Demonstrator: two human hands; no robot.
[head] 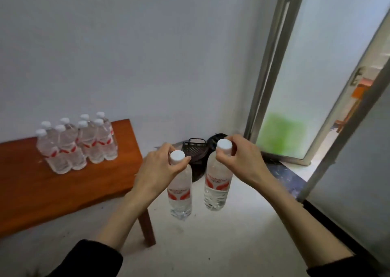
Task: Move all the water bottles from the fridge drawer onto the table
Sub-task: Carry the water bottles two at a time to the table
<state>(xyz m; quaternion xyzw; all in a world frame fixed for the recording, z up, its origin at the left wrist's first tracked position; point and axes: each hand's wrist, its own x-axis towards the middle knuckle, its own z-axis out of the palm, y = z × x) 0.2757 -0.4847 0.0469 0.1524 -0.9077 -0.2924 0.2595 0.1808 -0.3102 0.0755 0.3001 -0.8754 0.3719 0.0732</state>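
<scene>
My left hand (157,169) grips a clear water bottle (179,194) with a white cap and a red label by its neck; the bottle hangs upright over the floor, just right of the table's corner. My right hand (242,160) holds a second, matching bottle (217,188) by the neck at about the same height. Both bottles hang in the air, close together but apart. The orange-brown wooden table (63,192) is at the left. Several matching bottles (78,143) stand upright in a tight group near its back edge. The fridge drawer is not in view.
A black basket (195,148) and a dark round object sit on the floor in the corner behind the bottles. A metal-framed door (329,116) stands ajar at the right, beside a frosted panel. A pale wall rises behind the table.
</scene>
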